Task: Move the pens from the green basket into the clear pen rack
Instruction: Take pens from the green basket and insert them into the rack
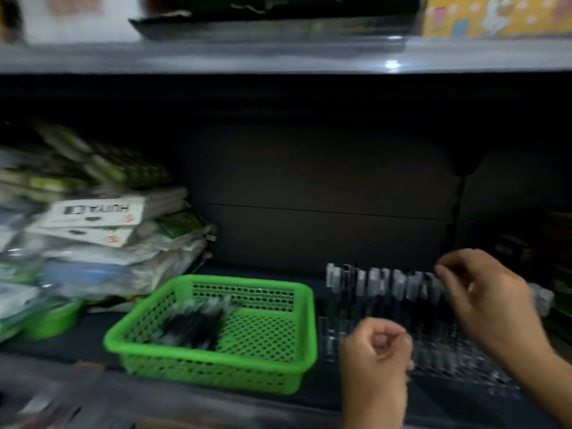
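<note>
Pinching what looks like a pen [431,281] top beneath them, right fingers [448,267] suit light, stiff, probably slick barrels; left fingers [390,332] curl, contents unclear

The green basket [213,374] is smooth, slightly glossy plastic with perforated walls, and the pens [195,323] in it look plastic too. The clear pen rack [448,357] is transparent plastic that glints; the packets [123,267] wear crinkled shiny film.
</note>
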